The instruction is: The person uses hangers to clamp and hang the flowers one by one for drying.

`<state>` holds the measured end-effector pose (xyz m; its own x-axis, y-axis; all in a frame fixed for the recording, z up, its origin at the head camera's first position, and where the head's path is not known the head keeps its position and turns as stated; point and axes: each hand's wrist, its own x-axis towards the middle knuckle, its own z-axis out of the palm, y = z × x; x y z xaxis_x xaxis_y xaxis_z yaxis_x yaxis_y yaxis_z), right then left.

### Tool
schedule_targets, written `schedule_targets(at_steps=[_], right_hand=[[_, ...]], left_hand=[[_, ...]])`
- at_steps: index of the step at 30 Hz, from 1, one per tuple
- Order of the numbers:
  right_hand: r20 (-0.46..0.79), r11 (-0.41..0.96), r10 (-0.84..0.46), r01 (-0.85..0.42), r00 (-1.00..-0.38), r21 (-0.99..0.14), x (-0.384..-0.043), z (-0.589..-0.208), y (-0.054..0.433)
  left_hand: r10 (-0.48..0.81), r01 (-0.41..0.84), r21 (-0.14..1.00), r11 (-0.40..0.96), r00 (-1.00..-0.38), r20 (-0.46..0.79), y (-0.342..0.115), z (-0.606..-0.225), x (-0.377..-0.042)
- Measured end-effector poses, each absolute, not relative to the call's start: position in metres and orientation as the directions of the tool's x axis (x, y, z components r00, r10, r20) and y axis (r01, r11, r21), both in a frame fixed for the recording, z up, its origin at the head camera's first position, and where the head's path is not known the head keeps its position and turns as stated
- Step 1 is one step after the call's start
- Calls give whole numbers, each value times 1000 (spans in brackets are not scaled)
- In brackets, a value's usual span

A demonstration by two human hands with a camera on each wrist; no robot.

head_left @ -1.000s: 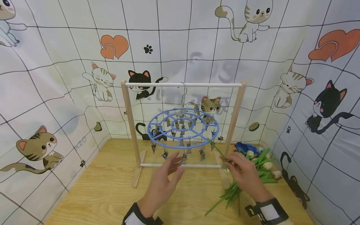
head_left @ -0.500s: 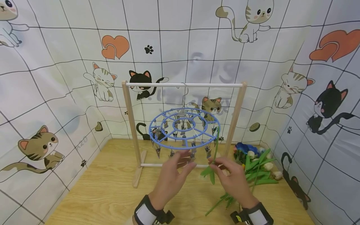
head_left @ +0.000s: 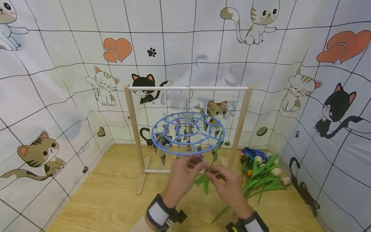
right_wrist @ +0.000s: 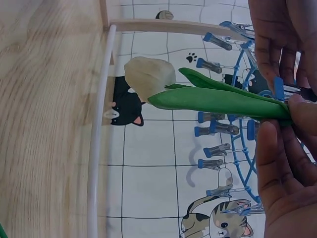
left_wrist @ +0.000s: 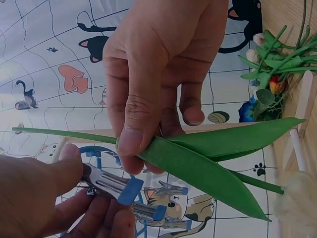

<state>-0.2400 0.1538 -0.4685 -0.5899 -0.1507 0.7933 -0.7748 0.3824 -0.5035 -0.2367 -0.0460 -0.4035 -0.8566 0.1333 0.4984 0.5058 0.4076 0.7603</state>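
Observation:
My right hand [head_left: 227,185] pinches the green stem of an artificial white tulip [right_wrist: 148,77] just above its leaves [left_wrist: 198,163]. The tulip points head down, its bare stem end rising past the hanger's rim in the head view. With thumb and fingers, my left hand [head_left: 182,177] grips a metal clip [left_wrist: 111,182] with blue tips, right beside the pinched stem. This clip belongs to a round blue clip hanger [head_left: 179,143], from which several more clips [right_wrist: 218,126] dangle. In the head view my left fingertips are partly hidden under the hanger's front edge.
A wooden rack with a white top bar [head_left: 162,88] carries the hanger; its lower bar [head_left: 156,171] runs behind my hands. On the table's right side lies a pile of artificial flowers [head_left: 269,174], white and blue, with stems toward me. Cat-print cloth [head_left: 72,80] surrounds the table.
My right hand has brought the tulip leftward, close to my left hand, its stem turning more upright. My left hand has moved right and up to a clip. The hanger has turned a little.

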Motion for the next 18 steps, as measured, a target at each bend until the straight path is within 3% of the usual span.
schedule_targets(at_steps=[11,18], right_hand=[[769,370,-136,-753,-624,-545,-239,-473,148],[729,343,-131,-721,-671,-602,-240,-475,147]], left_hand=[[168,513,756,407,-855,490,-46,-405,-242],[145,458,812,361,-888,436,-47,-405,-245]])
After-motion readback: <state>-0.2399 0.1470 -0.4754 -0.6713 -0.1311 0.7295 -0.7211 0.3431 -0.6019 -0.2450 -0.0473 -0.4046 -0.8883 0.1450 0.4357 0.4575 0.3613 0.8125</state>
